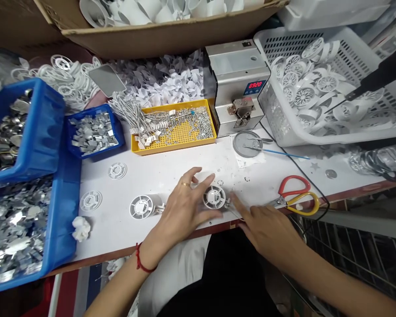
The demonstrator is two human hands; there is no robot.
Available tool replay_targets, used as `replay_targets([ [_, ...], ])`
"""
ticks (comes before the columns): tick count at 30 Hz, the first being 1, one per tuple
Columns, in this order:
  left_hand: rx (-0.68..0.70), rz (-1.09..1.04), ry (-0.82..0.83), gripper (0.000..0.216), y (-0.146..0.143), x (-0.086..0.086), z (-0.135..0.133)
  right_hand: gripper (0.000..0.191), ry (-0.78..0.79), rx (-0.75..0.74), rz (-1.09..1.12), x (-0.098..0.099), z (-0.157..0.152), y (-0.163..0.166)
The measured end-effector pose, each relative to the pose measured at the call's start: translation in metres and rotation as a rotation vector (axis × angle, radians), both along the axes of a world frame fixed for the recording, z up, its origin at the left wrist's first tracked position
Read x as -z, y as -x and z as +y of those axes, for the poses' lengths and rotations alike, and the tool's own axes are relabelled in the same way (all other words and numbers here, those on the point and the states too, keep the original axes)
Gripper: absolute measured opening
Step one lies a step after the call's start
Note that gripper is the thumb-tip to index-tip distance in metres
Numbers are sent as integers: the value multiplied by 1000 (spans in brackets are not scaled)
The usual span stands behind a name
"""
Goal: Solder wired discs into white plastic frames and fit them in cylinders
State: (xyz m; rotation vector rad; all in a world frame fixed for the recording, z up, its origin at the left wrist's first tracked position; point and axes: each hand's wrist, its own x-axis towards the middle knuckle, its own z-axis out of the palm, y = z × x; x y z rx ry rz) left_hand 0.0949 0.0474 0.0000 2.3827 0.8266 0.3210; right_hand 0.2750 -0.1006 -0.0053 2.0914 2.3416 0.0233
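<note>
Though half-curled, L hand grips disc.

Left hand grips white round disc on surface; right hand rests just beside it, scissors near.

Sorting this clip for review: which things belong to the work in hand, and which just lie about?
In hand: white round part, gripped by the left hand; right hand beside it.
Lying about: scissors, yellow tray, blue bins, white basket, counting machine, spare white discs.
</note>
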Motion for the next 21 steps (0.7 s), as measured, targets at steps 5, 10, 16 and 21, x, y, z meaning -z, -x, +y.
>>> replay_targets([
  [5, -17, -179, 176, 89, 5, 24, -10, 68, -288, 198, 296, -5, 25, 14],
  [10, -138, -369, 161, 68, -2, 50, -24, 44, -425, 183, 439, 15, 54, 34],
  [16, -209, -400, 127, 54, -4, 50, -28, 41, -504, 177, 382, 16, 57, 36],
  [21, -193, -417, 104, 54, -3, 53, -27, 38, -400, 191, 398, 4, 59, 34],
])
